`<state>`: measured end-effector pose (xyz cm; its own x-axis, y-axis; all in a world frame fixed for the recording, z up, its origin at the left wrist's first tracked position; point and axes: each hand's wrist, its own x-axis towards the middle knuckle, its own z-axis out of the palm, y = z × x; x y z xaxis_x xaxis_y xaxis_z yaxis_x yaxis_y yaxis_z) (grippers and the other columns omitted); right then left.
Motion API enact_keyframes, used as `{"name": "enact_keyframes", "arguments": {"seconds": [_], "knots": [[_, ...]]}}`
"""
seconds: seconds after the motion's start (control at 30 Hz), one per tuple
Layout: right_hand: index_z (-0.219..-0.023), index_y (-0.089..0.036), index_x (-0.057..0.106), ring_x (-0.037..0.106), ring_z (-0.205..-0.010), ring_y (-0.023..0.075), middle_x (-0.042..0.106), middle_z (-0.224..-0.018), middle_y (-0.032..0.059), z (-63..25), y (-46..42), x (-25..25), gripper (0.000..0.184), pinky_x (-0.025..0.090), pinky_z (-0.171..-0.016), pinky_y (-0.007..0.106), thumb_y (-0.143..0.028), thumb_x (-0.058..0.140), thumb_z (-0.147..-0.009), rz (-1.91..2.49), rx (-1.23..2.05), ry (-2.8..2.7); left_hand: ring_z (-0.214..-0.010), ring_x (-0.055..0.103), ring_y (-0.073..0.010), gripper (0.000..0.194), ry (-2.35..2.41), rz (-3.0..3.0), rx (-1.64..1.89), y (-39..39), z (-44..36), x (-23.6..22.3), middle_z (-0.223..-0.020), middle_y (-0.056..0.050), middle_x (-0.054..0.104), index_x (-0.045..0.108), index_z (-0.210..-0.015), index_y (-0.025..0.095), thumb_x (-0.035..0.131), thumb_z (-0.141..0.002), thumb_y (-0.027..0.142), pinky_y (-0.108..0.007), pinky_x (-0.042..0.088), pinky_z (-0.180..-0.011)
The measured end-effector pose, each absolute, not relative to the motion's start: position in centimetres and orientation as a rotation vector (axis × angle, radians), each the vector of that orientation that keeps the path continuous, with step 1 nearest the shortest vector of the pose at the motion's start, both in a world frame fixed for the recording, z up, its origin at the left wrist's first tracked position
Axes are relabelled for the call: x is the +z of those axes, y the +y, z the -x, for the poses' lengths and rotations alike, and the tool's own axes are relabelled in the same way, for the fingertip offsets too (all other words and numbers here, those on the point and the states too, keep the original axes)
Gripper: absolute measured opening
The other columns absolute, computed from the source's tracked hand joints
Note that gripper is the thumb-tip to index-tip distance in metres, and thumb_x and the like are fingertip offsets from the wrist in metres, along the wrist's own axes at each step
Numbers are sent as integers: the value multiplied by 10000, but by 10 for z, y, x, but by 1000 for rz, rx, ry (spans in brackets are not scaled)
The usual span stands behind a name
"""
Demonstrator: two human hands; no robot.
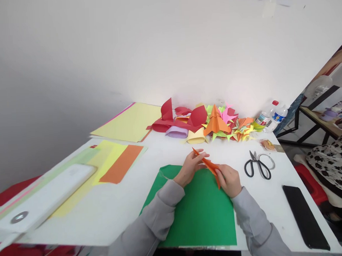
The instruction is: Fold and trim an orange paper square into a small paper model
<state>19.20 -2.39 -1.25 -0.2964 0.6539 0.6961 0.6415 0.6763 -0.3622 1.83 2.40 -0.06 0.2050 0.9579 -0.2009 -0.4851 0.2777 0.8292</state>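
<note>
Between my two hands is a narrow folded piece of orange paper (209, 165), held slanting above a green sheet (203, 213). My left hand (191, 165) grips its upper left part, thumb and fingers on either side. My right hand (229, 179) pinches the lower right end. Part of the paper is hidden behind the fingers. The green sheet lies flat at the table's front edge, beneath both hands. Behind them, an orange folded paper plane (216, 122) rests against a heap of colourful folded paper stars (246, 132).
Black-handled scissors (257, 165) and a black phone (305, 216) lie to the right. Plastic bottles (276, 116) stand at the back right. Red paper shapes (197, 117) sit by the wall. At left are orange strips (121, 164), yellow sheets (125, 122) and a long white device (49, 195).
</note>
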Motion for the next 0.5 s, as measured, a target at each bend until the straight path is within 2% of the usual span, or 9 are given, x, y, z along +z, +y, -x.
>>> {"name": "enact_keyframes", "arguments": {"seconds": [0.13, 0.3, 0.5], "knots": [[-1007, -186, 663, 649, -785, 185, 708, -889, 78, -190, -22, -13, 220, 523, -715, 301, -284, 499, -898, 1152, 313, -1843, -823, 667, -219, 477, 712, -700, 1079, 23, -15, 3, -1010, -145, 681, 533, -1080, 130, 742, -697, 323, -352, 511, -736], [-740, -157, 696, 603, -628, 185, 681, -676, 41, -194, -14, -20, 376, 485, -578, 292, -494, 552, -825, 1310, 833, -1408, -957, 643, -263, 402, 585, -764, 1029, 19, -13, 12, -1074, -144, 679, 622, -1003, 116, 761, -643, 229, -356, 497, -807], [-737, -158, 696, 620, -605, 198, 699, -676, 29, -198, -8, -21, 385, 495, -586, 319, -540, 683, -695, 1208, 1247, -1004, -885, 676, -280, 425, 571, -717, 937, 19, -5, 11, -956, -125, 724, 666, -953, 105, 710, -531, 83, -369, 516, -797]]}}
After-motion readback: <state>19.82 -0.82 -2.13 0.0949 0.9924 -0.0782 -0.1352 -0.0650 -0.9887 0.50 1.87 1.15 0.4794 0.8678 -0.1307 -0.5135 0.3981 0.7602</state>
